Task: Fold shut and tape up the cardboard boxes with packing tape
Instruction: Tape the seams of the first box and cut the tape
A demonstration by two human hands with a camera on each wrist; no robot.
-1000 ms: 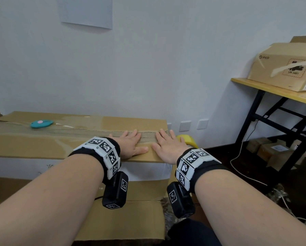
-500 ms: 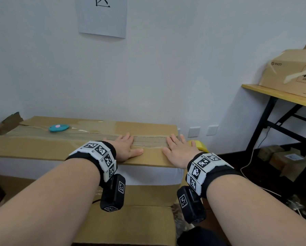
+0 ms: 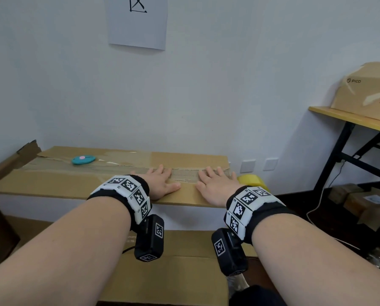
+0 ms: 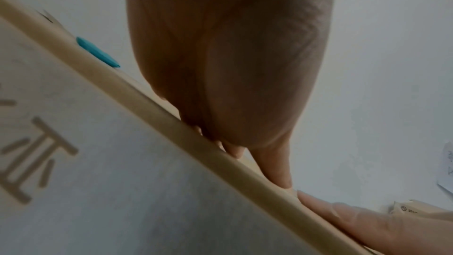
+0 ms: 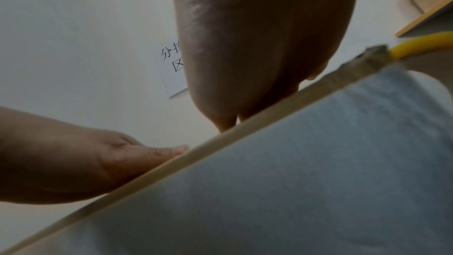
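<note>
A long cardboard box (image 3: 52, 184) with white sides lies in front of me, its top flaps folded shut and clear tape along the seam. My left hand (image 3: 159, 183) presses flat on the top near the right end, fingers straight over the seam. My right hand (image 3: 215, 183) lies flat beside it, closer to the box's right edge. From below, the left wrist view shows the left hand (image 4: 228, 65) on the flap edge (image 4: 147, 104); the right wrist view shows the right hand (image 5: 257, 46) likewise. A yellow tape roll (image 3: 252, 181) sits just past the box's right end.
A teal cutter (image 3: 83, 160) rests on the box top at the left. Flattened cardboard (image 3: 173, 274) lies on the floor below my arms. A wooden table (image 3: 352, 118) with a brown box (image 3: 367, 89) stands at the right, cables and small boxes beneath it.
The head view has tilted up and slightly left, showing more wall and a paper sheet. Both hands stay flat on the box top, spread a little further apart.
</note>
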